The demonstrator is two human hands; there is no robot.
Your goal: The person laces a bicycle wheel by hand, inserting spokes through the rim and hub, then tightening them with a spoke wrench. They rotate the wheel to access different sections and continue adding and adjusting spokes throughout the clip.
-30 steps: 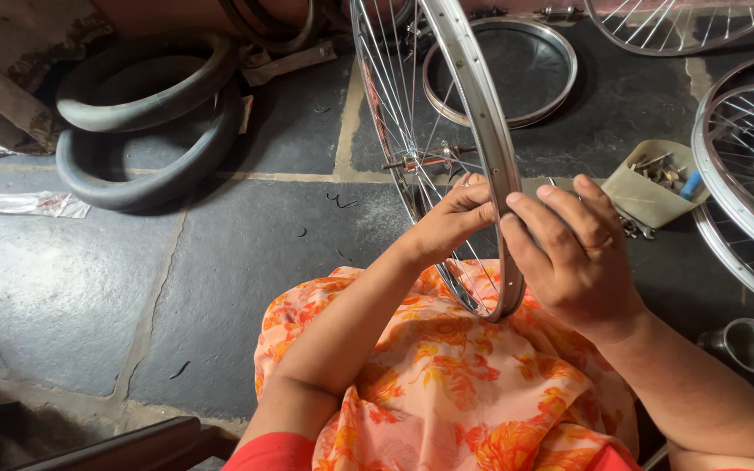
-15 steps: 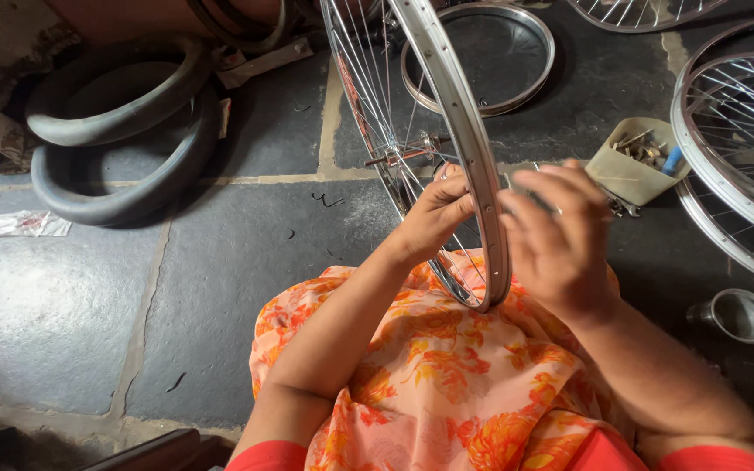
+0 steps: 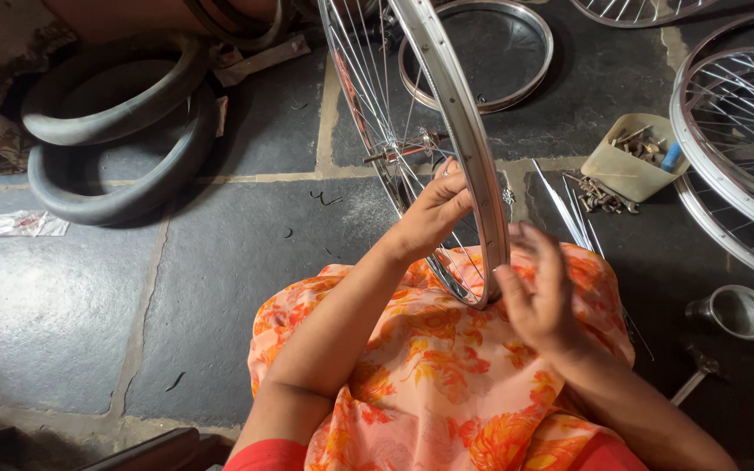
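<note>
Over my lap I steady the spoked wheel rim (image 3: 469,157) with left hand (image 3: 434,214) gripping among spokes, while right hand (image 3: 538,292) hangs spread and empty beside it, best kept upright

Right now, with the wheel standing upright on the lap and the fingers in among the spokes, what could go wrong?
The spoked wheel rim stands on edge on the orange floral cloth, steadied mainly by the left hand; the right hand is open beside it, so it might tip. Left fingers sit among the spokes and could get pinched. Loose spokes and the tub of small parts lie nearby and could be knocked or scattered.
</note>
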